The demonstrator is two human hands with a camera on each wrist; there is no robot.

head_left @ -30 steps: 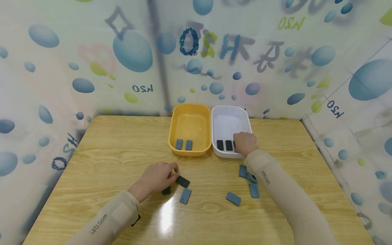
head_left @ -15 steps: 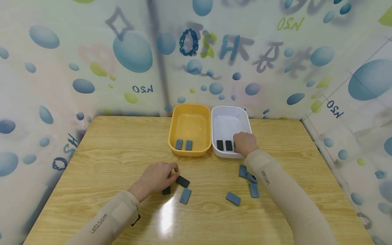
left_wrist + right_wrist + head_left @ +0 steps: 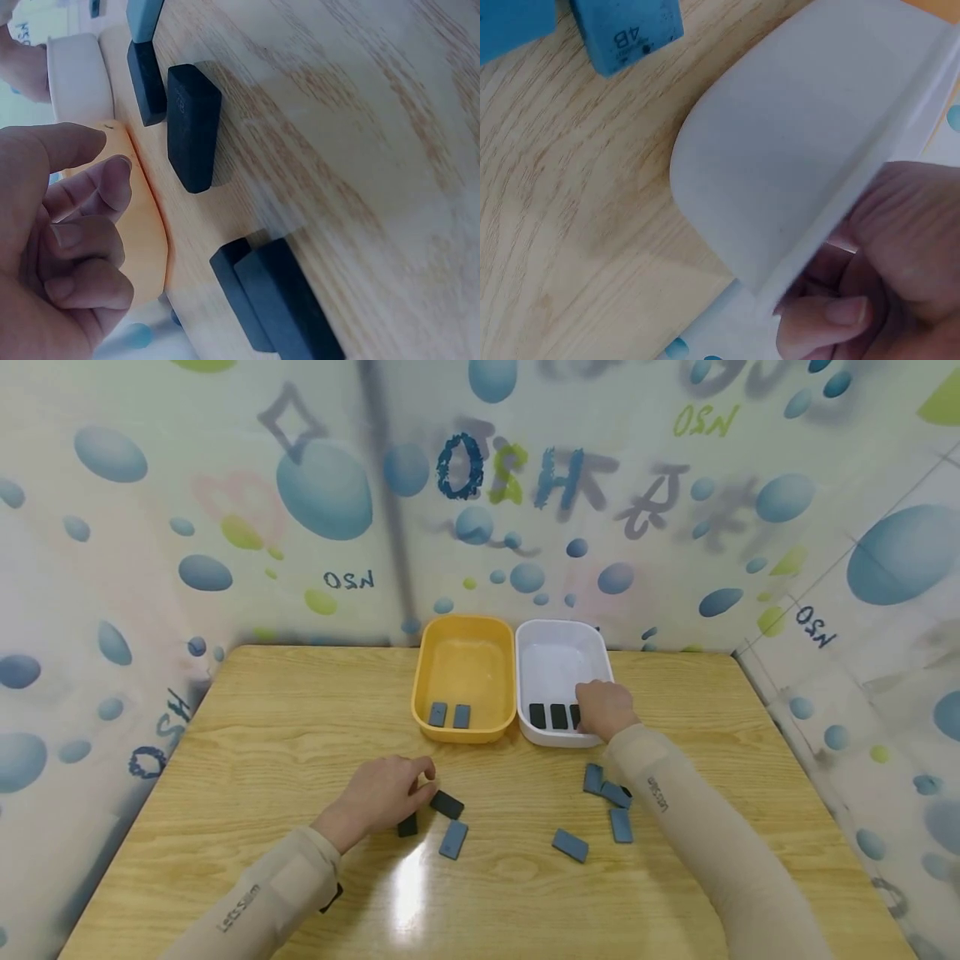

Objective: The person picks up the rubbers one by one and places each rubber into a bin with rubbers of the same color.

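Observation:
My left hand (image 3: 385,791) hovers above the table beside a black eraser (image 3: 447,805), its fingers loosely bent. Nothing lies between its thumb and fingers in the left wrist view. Another black eraser (image 3: 407,826) is partly under that hand, and a blue eraser (image 3: 453,840) lies nearby. My right hand (image 3: 606,708) reaches into the front right corner of the white bin (image 3: 564,628), next to a black eraser (image 3: 575,717) partly covered by the hand. Two more black erasers (image 3: 558,717) stand in a row there. The bin wall hides part of the right fingers (image 3: 825,319).
A yellow bin (image 3: 468,625) with two blue erasers (image 3: 461,717) touches the white bin's left side. Several blue erasers (image 3: 570,845) lie on the table (image 3: 510,910) near the right forearm. A black eraser (image 3: 331,897) shows beside the left sleeve. A patterned wall (image 3: 480,560) stands behind.
My right hand has shifted slightly right inside the white bin, uncovering more of the third black eraser. The left hand stays in place.

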